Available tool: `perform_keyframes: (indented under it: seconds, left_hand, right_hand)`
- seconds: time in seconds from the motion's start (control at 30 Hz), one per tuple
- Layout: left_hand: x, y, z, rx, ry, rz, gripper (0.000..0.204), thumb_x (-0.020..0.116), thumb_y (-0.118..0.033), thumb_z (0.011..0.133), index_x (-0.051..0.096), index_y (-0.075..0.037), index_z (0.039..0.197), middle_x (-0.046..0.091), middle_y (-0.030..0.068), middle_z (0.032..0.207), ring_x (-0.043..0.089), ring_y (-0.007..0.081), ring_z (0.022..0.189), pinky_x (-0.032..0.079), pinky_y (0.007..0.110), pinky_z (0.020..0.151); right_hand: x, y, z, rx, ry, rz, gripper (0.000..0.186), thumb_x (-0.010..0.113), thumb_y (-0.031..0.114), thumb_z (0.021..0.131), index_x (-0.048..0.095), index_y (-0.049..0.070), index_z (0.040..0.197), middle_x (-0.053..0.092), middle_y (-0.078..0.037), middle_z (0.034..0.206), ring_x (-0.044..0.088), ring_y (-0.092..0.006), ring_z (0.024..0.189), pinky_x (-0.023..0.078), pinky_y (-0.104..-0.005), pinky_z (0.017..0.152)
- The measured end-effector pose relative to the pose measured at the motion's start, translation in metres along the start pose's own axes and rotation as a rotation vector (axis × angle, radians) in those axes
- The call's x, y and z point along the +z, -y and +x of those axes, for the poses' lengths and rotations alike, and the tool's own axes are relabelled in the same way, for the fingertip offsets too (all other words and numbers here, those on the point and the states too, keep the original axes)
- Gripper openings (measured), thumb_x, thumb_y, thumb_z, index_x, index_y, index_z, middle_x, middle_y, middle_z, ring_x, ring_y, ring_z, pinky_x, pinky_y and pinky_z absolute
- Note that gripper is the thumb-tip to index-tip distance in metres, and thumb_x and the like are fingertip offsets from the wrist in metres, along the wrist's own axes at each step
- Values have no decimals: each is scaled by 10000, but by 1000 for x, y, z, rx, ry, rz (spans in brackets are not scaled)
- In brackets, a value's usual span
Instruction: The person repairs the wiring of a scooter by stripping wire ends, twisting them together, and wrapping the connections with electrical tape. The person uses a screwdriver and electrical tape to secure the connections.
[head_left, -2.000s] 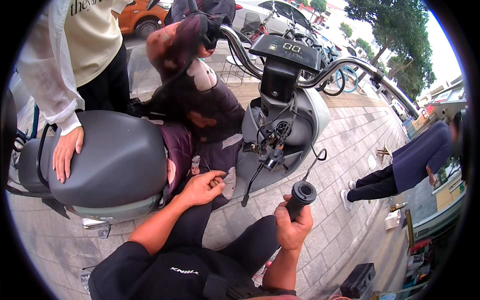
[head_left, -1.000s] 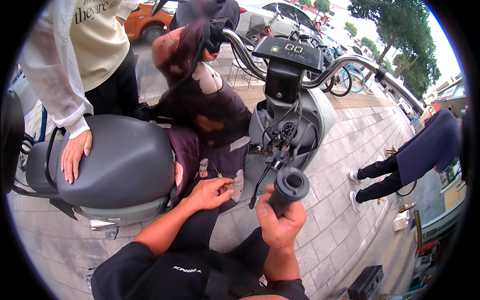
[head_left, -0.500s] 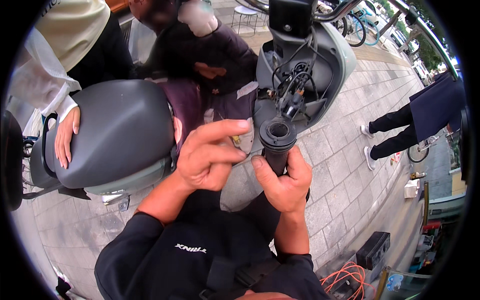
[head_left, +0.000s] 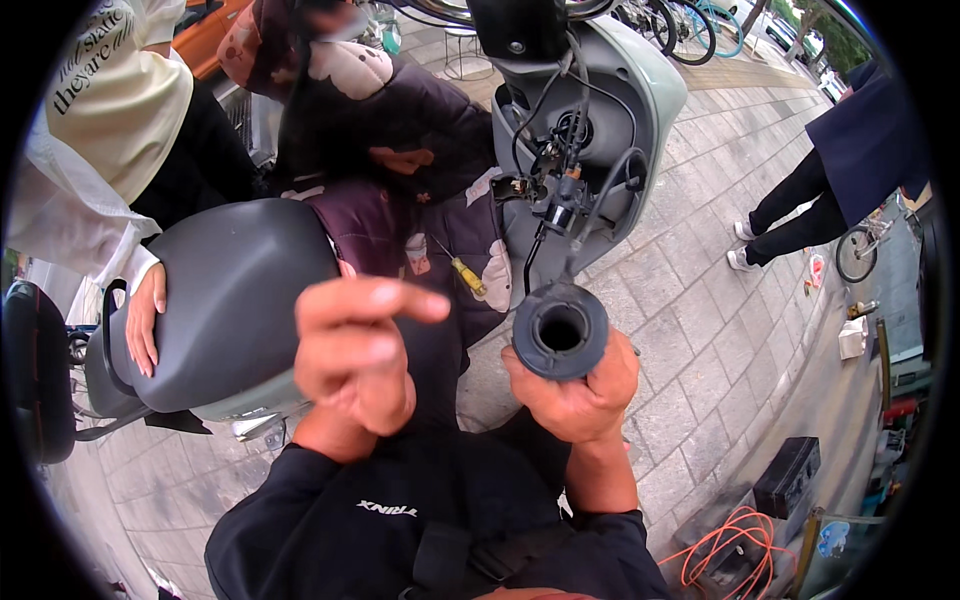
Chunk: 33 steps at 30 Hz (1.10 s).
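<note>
My right hand [head_left: 585, 400] is closed around a black tubular handlebar grip [head_left: 525, 335], whose round flanged end and dark hollow bore face up toward me. To the left of it my left hand [head_left: 365, 350] hovers in the air, slightly blurred, with the index finger stretched out and the other fingers bent; nothing shows in it. Beyond the hands stands a scooter, its front panel off and its wiring [head_left: 568, 190] exposed. A screwdriver with a yellow handle [head_left: 467, 278] lies on the dark quilted cover [head_left: 440, 130] draped on the scooter.
Another person's hand [head_left: 147, 320] rests on the grey scooter seat [head_left: 245, 290] at left. Someone in dark clothes [head_left: 850, 170] stands on the paving at right. At lower right are a black case [head_left: 787, 477] and an orange cable [head_left: 735, 550].
The grip has come nearer and tipped, so its open end faces me more squarely. My left hand has drawn away to the left. The screwdriver has come into clearer view.
</note>
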<state>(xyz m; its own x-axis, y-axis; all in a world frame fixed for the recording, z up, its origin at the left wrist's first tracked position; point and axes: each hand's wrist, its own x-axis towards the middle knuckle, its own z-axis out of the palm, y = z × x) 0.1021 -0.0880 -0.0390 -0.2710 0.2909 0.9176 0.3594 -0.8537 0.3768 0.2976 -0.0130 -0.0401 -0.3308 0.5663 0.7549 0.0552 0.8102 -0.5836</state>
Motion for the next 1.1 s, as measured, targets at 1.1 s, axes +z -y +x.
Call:
perform_keyframes:
  seconds: [1.1]
  left_hand:
    - [17,30,-2,-1211,-173,-1076,254,581,-255,1026,679,-25,982,676,153,1160,639,352,1223,504,490,1071]
  right_hand:
    - [-2,-7,-10,77,137,-324,473,899,188,668,716,85,1093,678,-80,927,686,-299,739,532,-401,618]
